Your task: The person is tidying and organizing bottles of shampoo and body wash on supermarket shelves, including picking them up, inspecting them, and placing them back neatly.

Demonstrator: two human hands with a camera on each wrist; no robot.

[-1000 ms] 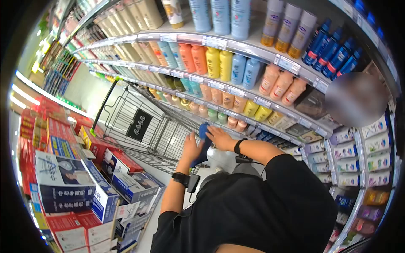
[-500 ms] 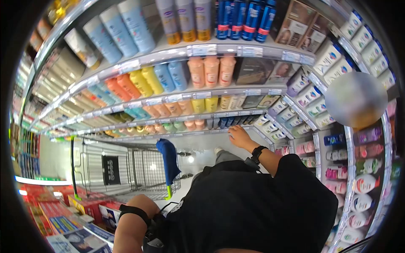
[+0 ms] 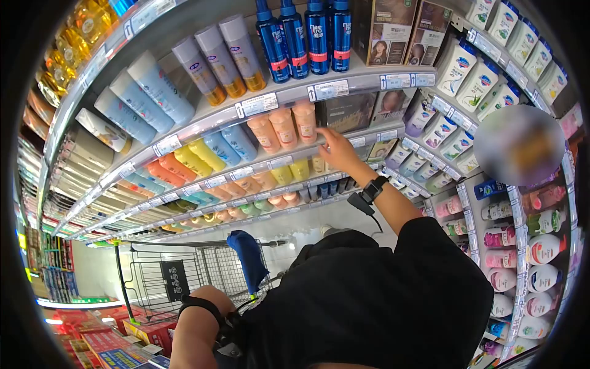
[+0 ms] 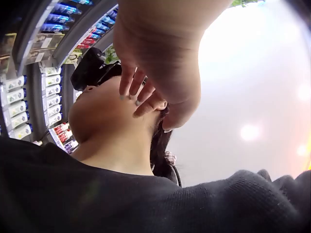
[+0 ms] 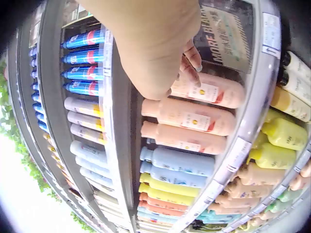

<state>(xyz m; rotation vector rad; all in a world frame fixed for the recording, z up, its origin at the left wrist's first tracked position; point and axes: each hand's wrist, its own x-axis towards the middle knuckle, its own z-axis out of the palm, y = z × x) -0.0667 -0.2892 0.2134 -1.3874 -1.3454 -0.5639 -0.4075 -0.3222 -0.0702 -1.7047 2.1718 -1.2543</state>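
My right hand (image 3: 338, 152) reaches to a shelf of peach bottles, its fingertips at the side of the rightmost peach bottle (image 3: 305, 123). Seen from the right wrist, the hand (image 5: 158, 53) has its fingers over the neck end of that peach bottle (image 5: 214, 91), not wrapped round it; whether they touch it is unclear. Two more peach bottles (image 5: 194, 115) stand beside it. My left hand (image 4: 163, 68) is raised beside the neck and ear, fingers loosely bent, holding nothing visible. In the head view only the left forearm (image 3: 193, 332) shows.
A shopping cart (image 3: 144, 280) with a blue cloth (image 3: 247, 261) on its handle stands at the lower left. Blue spray bottles (image 3: 316, 40) fill the shelf above, with boxes (image 3: 390, 37) beside them. White bottles (image 3: 461, 67) line the right-hand shelves. Red boxes (image 3: 95, 326) are stacked lower left.
My right hand has moved up from near the body to the peach bottles. The left hand has left the cart area and risen out of the head view. The head view has turned toward the shelves.
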